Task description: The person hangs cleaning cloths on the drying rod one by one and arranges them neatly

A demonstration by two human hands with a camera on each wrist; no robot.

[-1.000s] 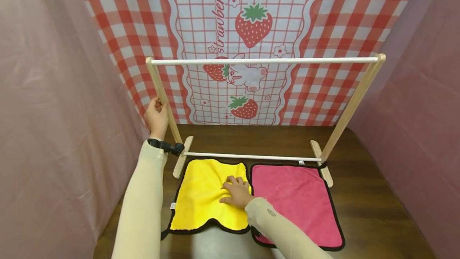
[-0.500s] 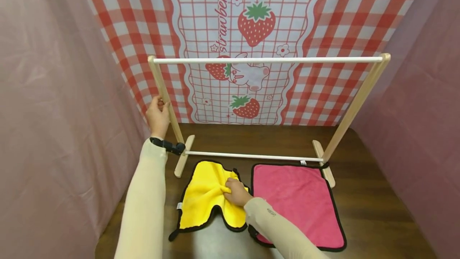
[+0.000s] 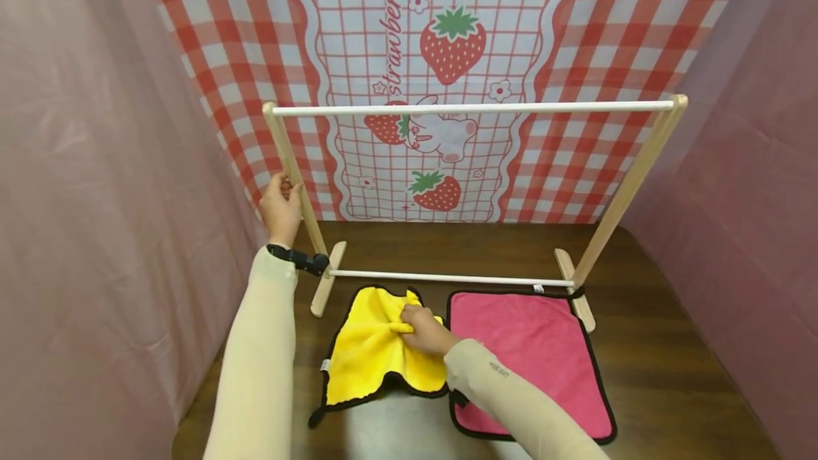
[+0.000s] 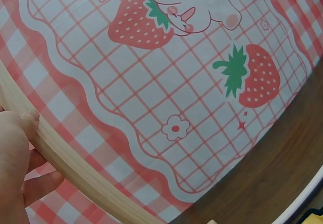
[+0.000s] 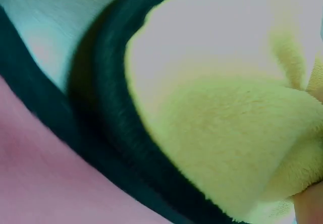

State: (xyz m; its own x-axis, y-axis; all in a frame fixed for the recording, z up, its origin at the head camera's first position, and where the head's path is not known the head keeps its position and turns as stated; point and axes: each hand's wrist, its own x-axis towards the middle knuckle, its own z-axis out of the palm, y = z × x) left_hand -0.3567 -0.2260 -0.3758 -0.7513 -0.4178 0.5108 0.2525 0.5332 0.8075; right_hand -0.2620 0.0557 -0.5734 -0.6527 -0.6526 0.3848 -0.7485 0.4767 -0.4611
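Observation:
A yellow towel point(image 3: 364, 346) with a black border lies bunched on the table, its folds gathered under my right hand point(image 3: 427, 330). That hand pinches the cloth near its right side. In the right wrist view the yellow towel point(image 5: 222, 133) fills most of the picture, and only a bit of finger shows at the edge. My left hand point(image 3: 281, 210) holds the left wooden post of a drying rack point(image 3: 473, 108) with white rods. The left wrist view shows thumb and fingers of the left hand point(image 4: 15, 163) on either side of the post point(image 4: 86, 176).
A pink towel point(image 3: 524, 353) with a black border lies flat to the right, close against the yellow one. Behind the rack hangs a strawberry-print cloth point(image 3: 383, 41). Pink curtains point(image 3: 96, 197) flank both sides of the dark wooden table point(image 3: 671, 375).
My right hand's spread fingers have closed on the yellow towel, which has bunched up, its left edge drawn to the right. The left hand stays on the post.

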